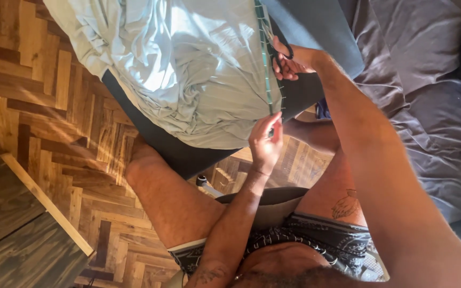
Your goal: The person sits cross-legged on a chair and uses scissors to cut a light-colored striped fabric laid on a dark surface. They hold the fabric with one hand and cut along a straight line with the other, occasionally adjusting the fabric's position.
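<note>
parquet floor (54,106) beneath bunched cloth (188,69).

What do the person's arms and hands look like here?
Both arms are bare, with no sleeves, gloves, watch or rings visible. The left hand has a forearm with a dark tattoo near the elbow. The right hand has a hairy forearm with no markings visible.

Two hands are counted: the left hand (265,143) below the pale green cloth (188,69) and the right hand (289,61) at its right edge. One pair of scissors (278,50) is seen, beside that cloth. One pale green cloth is counted, and one dark board (300,90) beneath it. One grey sheet (428,96) is seen to the right of the cloth. Two bare knees are counted below the cloth.
</note>
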